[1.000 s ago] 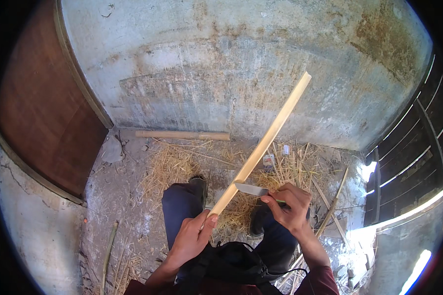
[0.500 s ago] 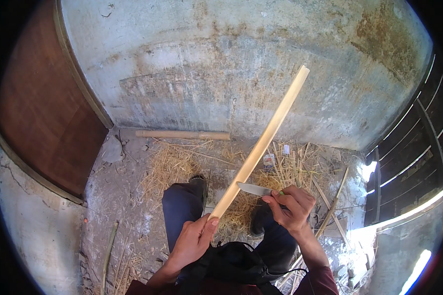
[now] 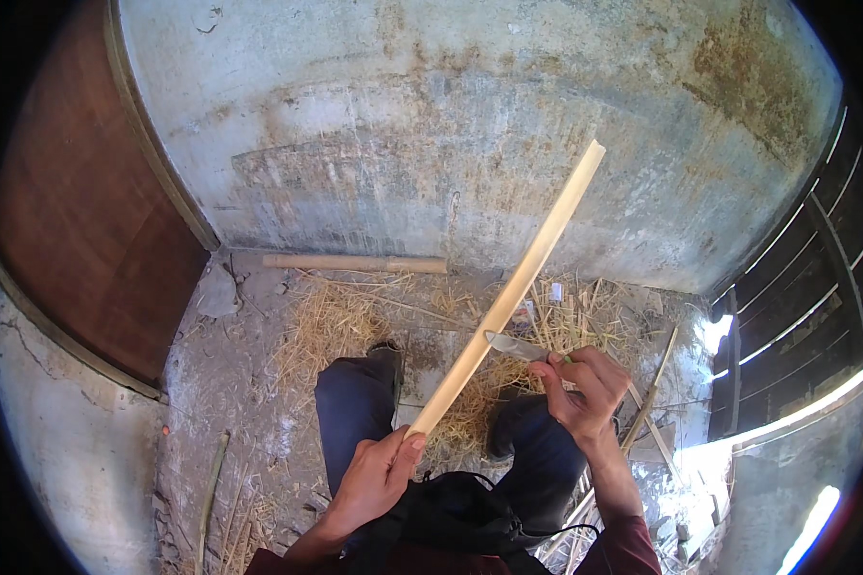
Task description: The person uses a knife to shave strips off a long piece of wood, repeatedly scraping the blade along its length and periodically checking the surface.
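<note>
Left hand [image 3: 376, 473]: one, bare, lower centre; fingers [image 3: 385, 447] closed in a grip, left thumb [image 3: 411, 450] pointing up and rightward. Left forearm [image 3: 316, 543]: one, slanting in from the lower edge. Right hand [image 3: 585, 395]: one, bare, set higher, well apart from the left; fingers curled inward, gripping. Right forearm [image 3: 616, 481]: one, rising steeply, leaning leftward. Legs [image 3: 358, 401]: two, spread apart.

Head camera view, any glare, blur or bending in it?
Head view: daylight glares white beneath the slatted panel at right; head view: door frame bows toward the black rim; head view: pale strip looks fairly crisp, knife perhaps slightly soft.
</note>
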`<act>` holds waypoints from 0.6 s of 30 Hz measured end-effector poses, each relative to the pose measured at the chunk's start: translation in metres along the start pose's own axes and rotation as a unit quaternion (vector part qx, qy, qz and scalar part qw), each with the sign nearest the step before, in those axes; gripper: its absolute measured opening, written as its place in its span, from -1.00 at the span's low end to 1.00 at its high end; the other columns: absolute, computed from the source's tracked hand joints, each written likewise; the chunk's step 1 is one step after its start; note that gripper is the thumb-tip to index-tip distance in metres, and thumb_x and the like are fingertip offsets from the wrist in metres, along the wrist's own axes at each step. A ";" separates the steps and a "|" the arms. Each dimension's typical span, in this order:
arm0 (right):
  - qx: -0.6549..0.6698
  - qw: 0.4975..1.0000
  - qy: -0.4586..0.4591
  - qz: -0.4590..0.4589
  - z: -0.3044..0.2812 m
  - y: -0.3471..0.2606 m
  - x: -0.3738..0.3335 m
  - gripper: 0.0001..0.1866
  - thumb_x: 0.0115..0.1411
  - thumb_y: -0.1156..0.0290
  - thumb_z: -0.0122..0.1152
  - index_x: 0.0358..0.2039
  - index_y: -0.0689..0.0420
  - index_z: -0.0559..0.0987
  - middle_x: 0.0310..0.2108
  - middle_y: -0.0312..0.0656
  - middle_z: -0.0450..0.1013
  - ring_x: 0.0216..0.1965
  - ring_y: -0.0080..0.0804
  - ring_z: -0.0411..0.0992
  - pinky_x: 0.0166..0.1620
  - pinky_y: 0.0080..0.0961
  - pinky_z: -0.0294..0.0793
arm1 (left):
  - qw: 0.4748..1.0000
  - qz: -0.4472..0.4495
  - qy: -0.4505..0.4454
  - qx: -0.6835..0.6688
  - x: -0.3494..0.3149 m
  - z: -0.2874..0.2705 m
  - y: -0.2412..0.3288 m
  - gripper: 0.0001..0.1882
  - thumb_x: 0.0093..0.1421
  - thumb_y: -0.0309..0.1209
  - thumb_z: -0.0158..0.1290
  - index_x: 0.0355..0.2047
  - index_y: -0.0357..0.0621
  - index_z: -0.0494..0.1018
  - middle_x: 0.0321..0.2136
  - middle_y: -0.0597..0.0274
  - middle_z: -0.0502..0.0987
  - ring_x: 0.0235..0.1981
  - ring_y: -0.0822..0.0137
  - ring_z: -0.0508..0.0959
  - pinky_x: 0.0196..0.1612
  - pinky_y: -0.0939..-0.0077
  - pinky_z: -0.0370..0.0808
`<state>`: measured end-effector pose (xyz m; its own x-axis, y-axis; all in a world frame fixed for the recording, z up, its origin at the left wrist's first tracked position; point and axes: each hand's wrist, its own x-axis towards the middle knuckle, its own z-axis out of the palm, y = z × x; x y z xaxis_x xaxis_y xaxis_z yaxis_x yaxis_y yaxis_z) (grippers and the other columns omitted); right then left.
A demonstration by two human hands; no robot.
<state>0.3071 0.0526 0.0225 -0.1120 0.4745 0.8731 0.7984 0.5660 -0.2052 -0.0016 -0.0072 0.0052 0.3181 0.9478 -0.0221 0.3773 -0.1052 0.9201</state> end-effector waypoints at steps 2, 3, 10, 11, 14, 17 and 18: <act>0.005 1.000 0.000 0.002 0.001 0.003 0.000 -0.69 -0.02 0.44 0.75 -0.50 0.14 0.64 -0.55 -0.18 0.54 -0.62 -0.33 0.48 -0.55 -0.42 0.35 | 1.000 -0.003 0.009 -0.007 -0.001 0.000 0.006 -0.66 0.64 -0.30 -0.06 -0.24 -0.28 0.50 -0.64 0.23 0.43 -0.65 0.34 0.49 -0.50 0.36 0.40; 0.004 1.000 0.006 0.002 0.003 0.005 -0.001 -0.71 -0.03 0.42 0.76 -0.49 0.12 0.67 -0.55 -0.21 0.54 -0.63 -0.35 0.47 -0.56 -0.43 0.34 | 1.000 -0.003 0.013 -0.011 -0.001 0.000 0.008 -0.64 0.65 -0.30 -0.08 -0.30 -0.24 0.49 -0.65 0.29 0.41 -0.65 0.41 0.46 -0.50 0.39 0.38; 0.010 1.000 0.022 0.002 0.005 0.007 0.004 -0.71 -0.05 0.38 0.78 -0.52 0.09 0.69 -0.57 -0.26 0.52 -0.63 -0.38 0.45 -0.56 -0.44 0.32 | 1.000 -0.006 0.013 -0.014 -0.002 -0.002 0.011 -0.63 0.65 -0.29 -0.08 -0.31 -0.24 0.49 -0.65 0.29 0.41 -0.65 0.41 0.47 -0.50 0.39 0.38; 0.006 1.000 0.023 -0.002 0.005 0.008 0.005 -0.70 -0.05 0.37 0.78 -0.53 0.09 0.69 -0.57 -0.26 0.52 -0.63 -0.39 0.45 -0.56 -0.45 0.32 | 1.000 -0.005 0.015 -0.013 -0.002 -0.002 0.011 -0.63 0.65 -0.29 -0.08 -0.31 -0.24 0.49 -0.65 0.29 0.41 -0.65 0.41 0.47 -0.50 0.39 0.37; -0.001 1.000 0.027 -0.012 0.005 0.010 0.005 -0.70 -0.05 0.36 0.78 -0.54 0.08 0.68 -0.58 -0.27 0.51 -0.63 -0.39 0.44 -0.55 -0.45 0.30 | 1.000 -0.001 0.018 -0.010 -0.004 -0.003 0.011 -0.63 0.65 -0.28 -0.07 -0.31 -0.24 0.49 -0.65 0.29 0.42 -0.65 0.41 0.47 -0.50 0.40 0.37; -0.002 0.999 0.030 -0.021 0.006 0.011 0.005 -0.70 -0.04 0.37 0.77 -0.52 0.08 0.68 -0.58 -0.28 0.50 -0.63 -0.39 0.43 -0.55 -0.44 0.29 | 1.000 -0.003 0.003 0.001 -0.004 -0.005 0.007 -0.66 0.64 -0.27 -0.04 -0.19 -0.30 0.51 -0.63 0.18 0.46 -0.64 0.24 0.55 -0.48 0.33 0.45; -0.004 0.999 0.031 -0.025 0.005 0.010 0.006 -0.71 -0.02 0.38 0.76 -0.51 0.08 0.67 -0.58 -0.28 0.50 -0.63 -0.40 0.43 -0.55 -0.43 0.30 | 1.000 -0.006 -0.006 0.006 -0.004 -0.006 0.006 -0.66 0.64 -0.26 -0.02 -0.13 -0.34 0.53 -0.62 0.12 0.48 -0.63 0.16 0.59 -0.47 0.29 0.49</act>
<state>0.3115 0.0647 0.0230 -0.1143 0.4028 0.9081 0.7978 0.5820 -0.1577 -0.0062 -0.0102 0.0128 0.3234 0.9455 -0.0372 0.3919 -0.0981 0.9148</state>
